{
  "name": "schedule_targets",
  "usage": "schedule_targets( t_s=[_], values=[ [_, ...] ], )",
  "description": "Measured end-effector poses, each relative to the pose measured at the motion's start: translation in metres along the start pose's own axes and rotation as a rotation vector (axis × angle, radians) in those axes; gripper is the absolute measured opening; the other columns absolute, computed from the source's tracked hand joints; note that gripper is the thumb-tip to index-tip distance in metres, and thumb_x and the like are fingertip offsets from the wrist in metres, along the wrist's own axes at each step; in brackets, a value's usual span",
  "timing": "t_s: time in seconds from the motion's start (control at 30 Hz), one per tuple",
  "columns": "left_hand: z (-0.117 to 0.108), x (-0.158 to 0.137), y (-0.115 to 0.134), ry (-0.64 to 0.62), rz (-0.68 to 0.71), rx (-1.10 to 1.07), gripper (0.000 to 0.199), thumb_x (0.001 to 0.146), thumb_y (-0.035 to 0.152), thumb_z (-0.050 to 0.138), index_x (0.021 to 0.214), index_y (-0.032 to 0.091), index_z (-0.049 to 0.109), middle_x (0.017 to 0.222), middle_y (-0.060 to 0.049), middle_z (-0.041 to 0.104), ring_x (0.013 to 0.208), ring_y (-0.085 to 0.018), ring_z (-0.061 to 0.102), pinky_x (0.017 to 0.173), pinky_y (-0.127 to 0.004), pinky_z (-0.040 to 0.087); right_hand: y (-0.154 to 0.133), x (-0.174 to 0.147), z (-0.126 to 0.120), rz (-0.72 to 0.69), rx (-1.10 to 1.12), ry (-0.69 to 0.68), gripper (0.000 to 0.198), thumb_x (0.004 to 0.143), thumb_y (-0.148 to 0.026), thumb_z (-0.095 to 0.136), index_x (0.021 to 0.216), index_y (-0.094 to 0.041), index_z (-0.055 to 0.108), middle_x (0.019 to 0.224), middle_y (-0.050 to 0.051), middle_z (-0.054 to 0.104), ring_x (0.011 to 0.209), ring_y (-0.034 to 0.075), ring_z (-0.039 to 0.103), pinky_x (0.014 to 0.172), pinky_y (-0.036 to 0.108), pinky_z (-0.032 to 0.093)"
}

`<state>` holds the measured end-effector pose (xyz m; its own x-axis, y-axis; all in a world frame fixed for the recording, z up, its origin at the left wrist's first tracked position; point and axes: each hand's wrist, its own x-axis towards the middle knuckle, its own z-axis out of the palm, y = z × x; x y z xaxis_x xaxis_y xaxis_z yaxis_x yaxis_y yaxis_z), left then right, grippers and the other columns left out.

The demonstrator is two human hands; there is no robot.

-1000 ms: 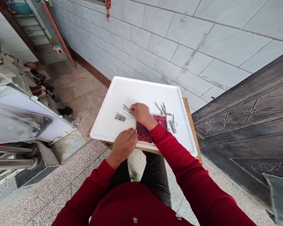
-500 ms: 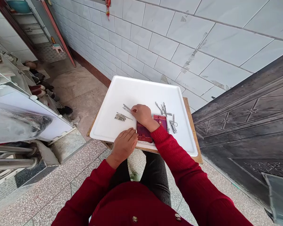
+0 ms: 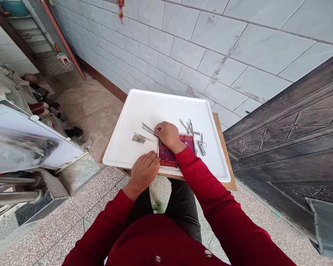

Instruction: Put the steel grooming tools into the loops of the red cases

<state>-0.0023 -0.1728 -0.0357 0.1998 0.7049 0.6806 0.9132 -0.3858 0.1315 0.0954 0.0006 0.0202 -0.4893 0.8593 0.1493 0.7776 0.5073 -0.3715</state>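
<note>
My right hand (image 3: 168,135) is closed in a pinch at the inner ends of slim metal manicure tools (image 3: 148,128); two thin shafts stick out to the left. Whether it grips one or both is hard to tell. Beneath that wrist lies an open dark red manicure case (image 3: 168,161), partly covered by the hand and forearm, with several thin tools in its left half. My left hand (image 3: 145,169) rests with outstretched fingers, their tips at the case's left edge. Left of the case are a nail clipper (image 3: 138,139) and a thin metal stick (image 3: 144,136).
Right of the case, nippers and other metal tools (image 3: 189,127), small scissors (image 3: 203,142) and another nail clipper (image 3: 201,148) lie on the white tray (image 3: 166,103). A wooden board (image 3: 222,142) supports the tray. A tiled wall (image 3: 180,51) stands behind, a dark metal door (image 3: 288,136) at right.
The whole view has shifted slightly. My right hand stays pinched at the slim tools, whose shafts show a little more. My left hand keeps its place at the case.
</note>
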Motion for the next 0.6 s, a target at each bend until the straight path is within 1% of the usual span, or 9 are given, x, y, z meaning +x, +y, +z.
schedule_targets(
  t_s=[0.17,0.3,0.6],
  values=[
    [0.0,0.0,0.0,0.0,0.003,0.008,0.017,0.1,0.014,0.055,0.114,0.016,0.066,0.118,-0.01,0.077,0.116,-0.025,0.072,0.097,-0.04,0.058,-0.007,-0.003,-0.001,-0.03,-0.079,-0.042,0.027,0.097,-0.021,0.051,0.098,-0.023,0.078,0.105,0.005,0.074,0.091,0.018,0.065,0.07,0.029,0.037],
    [0.0,0.0,0.0,-0.014,-0.005,0.004,0.019,0.1,0.014,0.054,0.115,0.017,0.067,0.119,-0.011,0.076,0.118,-0.025,0.071,0.099,-0.041,0.058,-0.012,-0.002,-0.003,-0.028,-0.142,-0.083,0.027,0.099,-0.021,0.05,0.099,-0.021,0.078,0.107,0.006,0.074,0.093,0.019,0.064,0.069,0.029,0.037],
    [0.002,-0.001,0.0,-0.018,-0.021,-0.02,0.021,0.1,0.013,0.054,0.117,0.017,0.066,0.12,-0.011,0.076,0.12,-0.025,0.07,0.1,-0.042,0.057,-0.011,0.0,0.002,-0.026,-0.198,-0.081,0.03,0.101,-0.02,0.047,0.101,-0.02,0.077,0.106,0.008,0.073,0.092,0.019,0.064,0.07,0.029,0.038]
  ],
)
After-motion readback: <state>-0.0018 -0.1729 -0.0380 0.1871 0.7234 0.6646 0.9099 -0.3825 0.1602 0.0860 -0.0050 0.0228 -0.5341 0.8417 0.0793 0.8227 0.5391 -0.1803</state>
